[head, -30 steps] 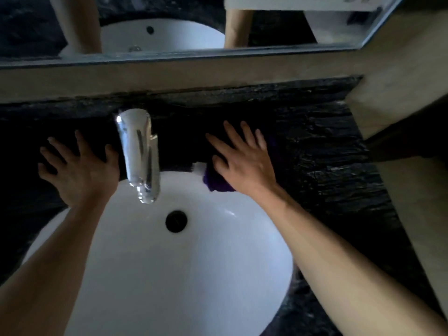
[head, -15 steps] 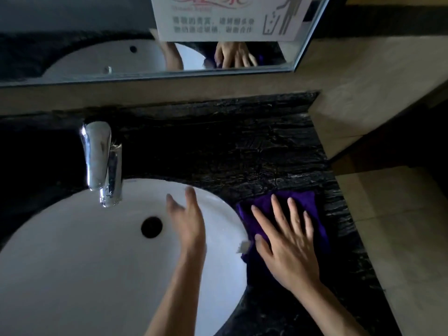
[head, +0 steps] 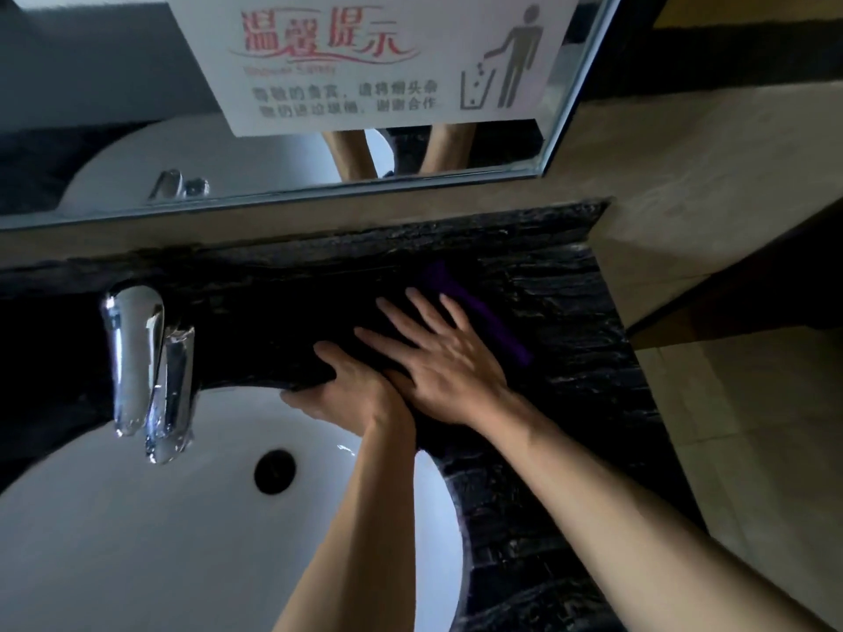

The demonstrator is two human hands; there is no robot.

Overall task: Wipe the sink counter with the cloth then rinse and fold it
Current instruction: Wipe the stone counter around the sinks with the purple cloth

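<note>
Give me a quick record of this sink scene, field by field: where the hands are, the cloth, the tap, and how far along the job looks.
right hand: flat, fingers spread, pressing the cloth
left hand: beside the right, at the counter edge by the basin
cloth: purple, on the counter behind and right of the basin, mostly under the hands
counter: dark stone
basin: white, no water visible
faucet: chrome, not running
mirror: above the counter, with a notice stuck on
stage: wiping; rinsing and folding not yet done

Under the right hand (head: 449,358) the cloth (head: 483,307) shows deep purple, perhaps darker in shadow; the surface (head: 565,339) is black, pale-streaked stone; left of it, white basin (head: 137,540), chrome tap (head: 137,353).
</note>
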